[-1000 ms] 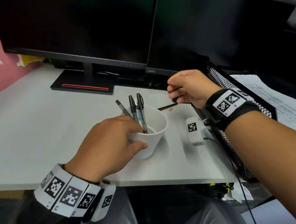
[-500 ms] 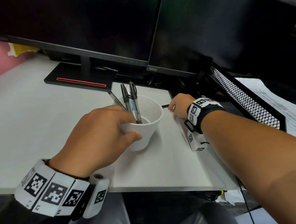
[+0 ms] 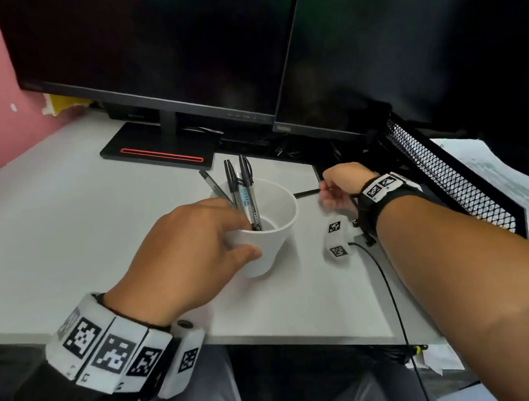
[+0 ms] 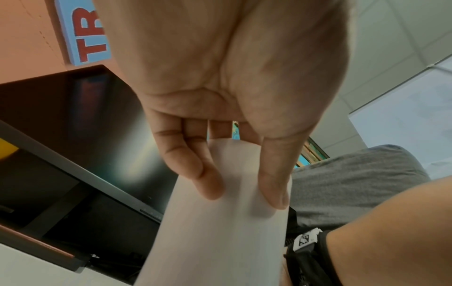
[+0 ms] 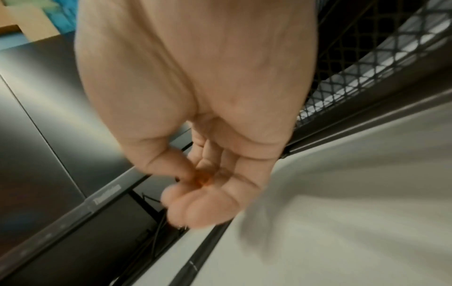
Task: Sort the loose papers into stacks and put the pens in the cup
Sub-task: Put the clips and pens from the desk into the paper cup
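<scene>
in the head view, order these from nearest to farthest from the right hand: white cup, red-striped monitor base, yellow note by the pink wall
1. White cup, just left of the right hand, gripped by the left hand.
2. Red-striped monitor base, farther back left.
3. Yellow note, far left by the wall.

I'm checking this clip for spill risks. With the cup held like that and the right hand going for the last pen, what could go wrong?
1. The white cup looks tilted in the left hand, with three pens leaning on its far rim; more tilt could tip them out.
2. The right hand pinches the black pen only at its end, so it may slip.
3. The pen's free tip points at the rim and could knock it.
</scene>
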